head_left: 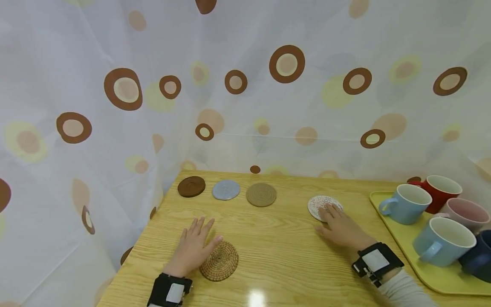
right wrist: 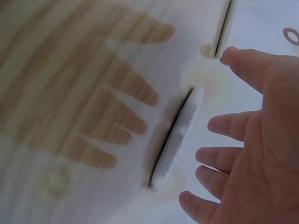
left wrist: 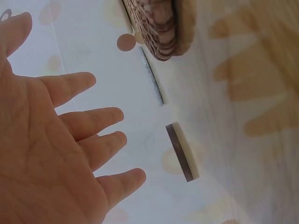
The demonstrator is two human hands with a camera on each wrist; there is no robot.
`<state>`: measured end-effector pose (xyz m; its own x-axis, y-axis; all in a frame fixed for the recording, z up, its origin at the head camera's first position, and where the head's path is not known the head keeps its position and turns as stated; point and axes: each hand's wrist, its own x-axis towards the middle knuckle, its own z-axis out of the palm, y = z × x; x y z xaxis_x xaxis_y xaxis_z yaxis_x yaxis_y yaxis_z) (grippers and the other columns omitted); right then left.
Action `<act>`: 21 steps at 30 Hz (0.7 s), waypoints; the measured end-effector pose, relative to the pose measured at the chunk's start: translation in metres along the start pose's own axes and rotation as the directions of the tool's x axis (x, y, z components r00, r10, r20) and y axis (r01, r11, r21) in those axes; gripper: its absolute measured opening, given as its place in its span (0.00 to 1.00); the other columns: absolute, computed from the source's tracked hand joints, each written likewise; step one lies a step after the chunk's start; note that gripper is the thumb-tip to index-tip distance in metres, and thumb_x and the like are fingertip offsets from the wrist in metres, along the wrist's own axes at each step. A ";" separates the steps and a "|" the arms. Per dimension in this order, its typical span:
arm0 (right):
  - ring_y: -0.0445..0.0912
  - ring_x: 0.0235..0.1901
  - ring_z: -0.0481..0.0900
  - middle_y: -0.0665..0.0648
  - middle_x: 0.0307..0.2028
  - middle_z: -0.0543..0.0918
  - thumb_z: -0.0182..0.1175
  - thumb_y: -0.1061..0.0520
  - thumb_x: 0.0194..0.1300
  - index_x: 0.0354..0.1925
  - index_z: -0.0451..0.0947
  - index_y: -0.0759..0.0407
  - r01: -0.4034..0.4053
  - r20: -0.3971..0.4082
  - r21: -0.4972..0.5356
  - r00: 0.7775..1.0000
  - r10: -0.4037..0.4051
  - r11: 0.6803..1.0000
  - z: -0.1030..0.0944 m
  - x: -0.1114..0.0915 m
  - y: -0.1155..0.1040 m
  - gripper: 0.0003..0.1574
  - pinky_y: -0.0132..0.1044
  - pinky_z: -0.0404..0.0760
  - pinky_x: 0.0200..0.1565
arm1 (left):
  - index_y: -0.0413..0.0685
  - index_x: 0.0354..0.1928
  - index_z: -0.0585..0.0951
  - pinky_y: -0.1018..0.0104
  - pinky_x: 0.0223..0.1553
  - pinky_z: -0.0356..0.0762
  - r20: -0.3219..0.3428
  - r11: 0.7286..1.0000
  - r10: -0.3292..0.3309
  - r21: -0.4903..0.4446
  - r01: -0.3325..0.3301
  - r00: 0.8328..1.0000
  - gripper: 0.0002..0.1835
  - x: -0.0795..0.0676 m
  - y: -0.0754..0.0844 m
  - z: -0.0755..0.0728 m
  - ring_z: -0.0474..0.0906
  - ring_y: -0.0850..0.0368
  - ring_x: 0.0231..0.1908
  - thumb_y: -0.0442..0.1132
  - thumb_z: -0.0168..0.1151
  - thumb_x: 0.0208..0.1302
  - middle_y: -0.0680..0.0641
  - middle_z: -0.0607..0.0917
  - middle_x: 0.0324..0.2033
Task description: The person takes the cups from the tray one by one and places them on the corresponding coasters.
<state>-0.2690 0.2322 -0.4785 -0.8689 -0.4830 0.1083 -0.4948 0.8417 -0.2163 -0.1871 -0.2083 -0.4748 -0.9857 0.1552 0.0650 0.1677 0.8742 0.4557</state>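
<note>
My left hand (head_left: 190, 251) hovers with fingers spread beside a round woven straw coaster (head_left: 222, 263); its thumb overlaps that coaster's upper edge in the head view. In the left wrist view the palm (left wrist: 42, 154) holds nothing, and the coaster's thick woven rim (left wrist: 161, 30) shows at the top. My right hand (head_left: 341, 228) reaches toward a white patterned round coaster (head_left: 316, 205), its fingertips overlapping the coaster's near side in the head view. The right wrist view shows a gap between these extended fingers (right wrist: 222, 158) and the white coaster's edge (right wrist: 177, 144).
Along the table's back lie a dark brown coaster (head_left: 191, 186), a light blue coaster (head_left: 226, 189) and a tan coaster (head_left: 261, 195). At right, a yellow tray (head_left: 412, 251) bears several mugs, among them a light blue mug (head_left: 410, 209) and a red mug (head_left: 439, 198). A patterned curtain (head_left: 245, 111) hangs behind.
</note>
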 end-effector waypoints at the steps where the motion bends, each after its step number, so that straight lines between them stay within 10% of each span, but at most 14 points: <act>1: 0.73 0.68 0.57 0.80 0.67 0.61 0.56 0.43 0.70 0.68 0.61 0.72 -0.003 0.002 -0.010 1.000 0.003 1.000 -0.001 -0.003 0.003 0.43 0.65 0.59 0.67 | 0.51 0.74 0.60 0.27 0.69 0.42 0.002 1.000 0.000 -0.001 0.000 1.000 0.39 0.000 0.001 0.001 0.44 0.34 0.75 0.66 0.46 0.69 0.34 0.57 0.74; 21: 0.73 0.68 0.59 0.79 0.70 0.56 0.56 0.34 0.67 0.71 0.58 0.69 -0.092 0.194 0.110 0.979 0.070 0.990 -0.004 0.013 -0.007 0.52 0.65 0.66 0.63 | 0.52 0.75 0.59 0.29 0.70 0.40 0.024 1.000 -0.009 0.010 0.009 1.000 0.39 -0.001 0.005 0.000 0.43 0.35 0.76 0.66 0.46 0.70 0.35 0.55 0.74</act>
<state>-0.2769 0.2211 -0.4715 -0.8822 -0.4608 -0.0970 -0.4080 0.8509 -0.3310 -0.1853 -0.2036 -0.4729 -0.9866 0.1583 0.0392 0.1590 0.8799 0.4477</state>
